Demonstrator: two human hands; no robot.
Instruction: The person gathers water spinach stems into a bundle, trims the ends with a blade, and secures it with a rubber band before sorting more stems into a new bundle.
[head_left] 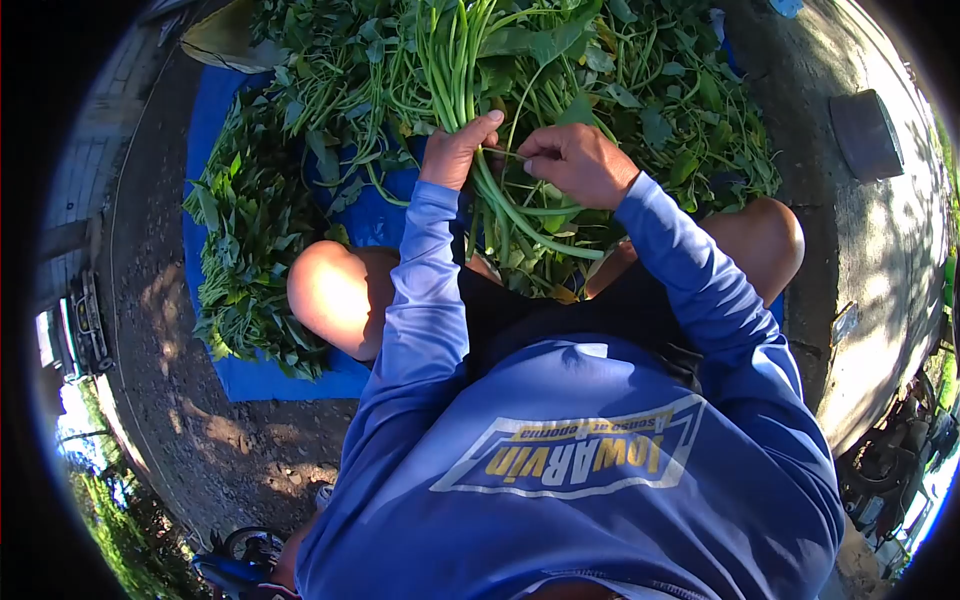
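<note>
My left hand is wrapped round a bunch of long green leafy stems, its thumb lying across the front. The cut ends fan out below the fist toward my lap. Just to the right, my right hand pinches a thin strand that runs across to the bunch beside the left thumb. Under and around both hands spreads a large heap of loose leafy greens, with some stems close behind the right knuckles.
A blue tarp lies beneath the greens. Along its left side is a row of bundled leaves. My bent knees flank the work. A dark round container stands at the right on concrete. A sack sits at the upper left.
</note>
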